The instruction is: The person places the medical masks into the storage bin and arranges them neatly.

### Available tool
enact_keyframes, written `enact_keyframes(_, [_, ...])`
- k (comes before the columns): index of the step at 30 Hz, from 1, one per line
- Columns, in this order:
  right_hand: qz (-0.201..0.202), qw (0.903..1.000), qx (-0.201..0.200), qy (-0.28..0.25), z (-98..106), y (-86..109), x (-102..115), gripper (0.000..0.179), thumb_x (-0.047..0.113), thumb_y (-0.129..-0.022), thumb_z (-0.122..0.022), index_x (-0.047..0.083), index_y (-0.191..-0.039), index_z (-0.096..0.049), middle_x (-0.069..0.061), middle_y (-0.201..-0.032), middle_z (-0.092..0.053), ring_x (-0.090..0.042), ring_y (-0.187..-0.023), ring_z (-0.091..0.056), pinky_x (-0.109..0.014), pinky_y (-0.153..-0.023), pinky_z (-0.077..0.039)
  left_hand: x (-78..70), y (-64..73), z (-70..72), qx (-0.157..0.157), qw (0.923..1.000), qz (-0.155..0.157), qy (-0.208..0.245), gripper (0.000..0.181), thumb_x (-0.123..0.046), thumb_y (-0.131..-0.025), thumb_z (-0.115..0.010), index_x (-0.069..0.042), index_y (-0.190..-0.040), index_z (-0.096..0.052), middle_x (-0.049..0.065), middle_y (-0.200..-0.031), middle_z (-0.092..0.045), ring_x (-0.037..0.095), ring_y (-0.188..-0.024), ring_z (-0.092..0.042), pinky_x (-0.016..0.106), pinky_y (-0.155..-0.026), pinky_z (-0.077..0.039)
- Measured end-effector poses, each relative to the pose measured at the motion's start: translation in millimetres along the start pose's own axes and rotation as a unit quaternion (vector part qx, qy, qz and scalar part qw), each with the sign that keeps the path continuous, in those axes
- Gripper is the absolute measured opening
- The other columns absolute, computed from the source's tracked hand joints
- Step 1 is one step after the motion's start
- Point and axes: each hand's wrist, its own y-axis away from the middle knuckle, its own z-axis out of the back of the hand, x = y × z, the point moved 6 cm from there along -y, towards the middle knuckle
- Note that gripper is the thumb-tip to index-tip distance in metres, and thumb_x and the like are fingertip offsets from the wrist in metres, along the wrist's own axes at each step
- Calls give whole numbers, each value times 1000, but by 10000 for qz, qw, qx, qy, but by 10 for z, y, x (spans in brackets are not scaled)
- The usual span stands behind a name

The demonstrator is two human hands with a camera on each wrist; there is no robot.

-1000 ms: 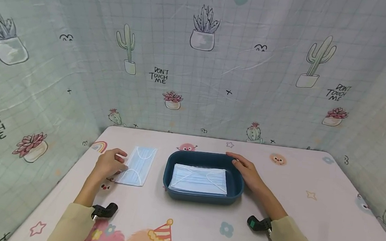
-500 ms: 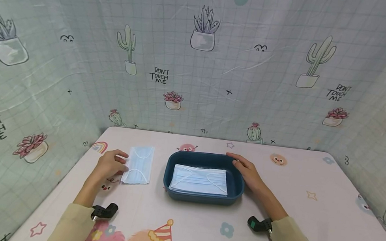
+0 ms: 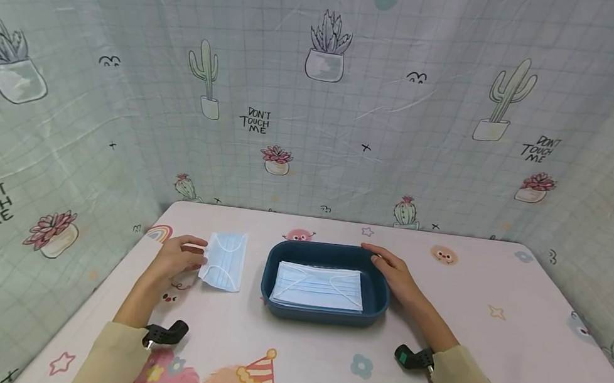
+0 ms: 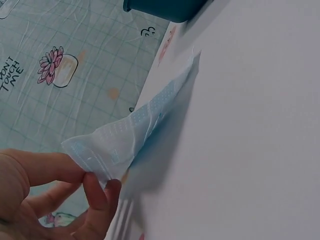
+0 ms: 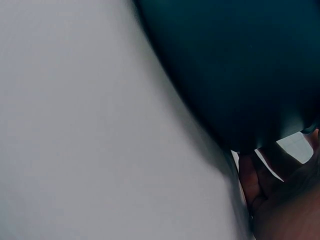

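In the head view my left hand (image 3: 176, 260) pinches the left edge of a pale blue disposable face mask (image 3: 224, 260) between thumb and fingers. The left wrist view shows this mask (image 4: 145, 120) tilted and slightly bowed, its near corner raised in the fingertips and its far end close over the table. To its right sits a dark teal plastic bin (image 3: 321, 315) with a neat pile of similar masks (image 3: 319, 286) inside. My right hand (image 3: 396, 277) holds the bin's far right corner, fingers along the outer wall (image 5: 225, 75) and thumb at the rim.
The table (image 3: 481, 363) has a white cover with printed cartoon figures. Behind and on both sides hangs a cactus-print curtain (image 3: 367, 110). A black camera mount (image 3: 166, 333) sits on the left wrist and another mount (image 3: 413, 358) on the right.
The held mask has shifted and turned from slanted to more upright in the head view, its lower end swinging and its edge lifting. The right hand and the bin stay in place.
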Motion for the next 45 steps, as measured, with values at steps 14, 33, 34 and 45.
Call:
enact_keyframes(14, [-41, 10000, -65, 0, 28, -10, -29, 41, 20, -111, -45, 8, -149, -54, -16, -158, -50, -36, -155, -33, -60, -127, -23, -2, -7, -54, 330, 9990, 275, 146, 45, -8, -97, -60, 0, -141, -60, 21, -141, -53, 21, -97, -54, 25, -76, -51])
enact_keyframes(33, [-98, 9999, -55, -6, 1, 10, -14, 41, 20, -111, -45, 8, -150, -53, -16, -158, -49, -37, -155, -33, -60, -128, -22, -50, 7, -11, 166, 9987, -10, 484, 49, -6, -95, -66, -3, -143, -58, 17, -135, -61, 17, -93, -59, 24, -72, -55])
enact_keyframes(34, [-87, 9999, -55, -26, 0, 9, -14, 41, 20, -111, -45, 8, -150, -53, -16, -158, -49, -37, -155, -32, -60, -128, -21, -58, 9, -6, 152, 9986, -28, 502, 49, -6, -95, -66, -4, -143, -58, 18, -138, -60, 17, -94, -59, 25, -72, -55])
enact_keyframes(45, [-9, 10000, -37, -48, -4, -5, -5, 41, 19, -111, -45, 7, -149, -54, -17, -158, -49, -37, -155, -33, -60, -128, -22, -224, 41, 27, 22, 9988, -211, 431, 48, -11, -97, -64, -11, -146, -58, 16, -151, -54, 23, -112, -60, 25, -80, -55])
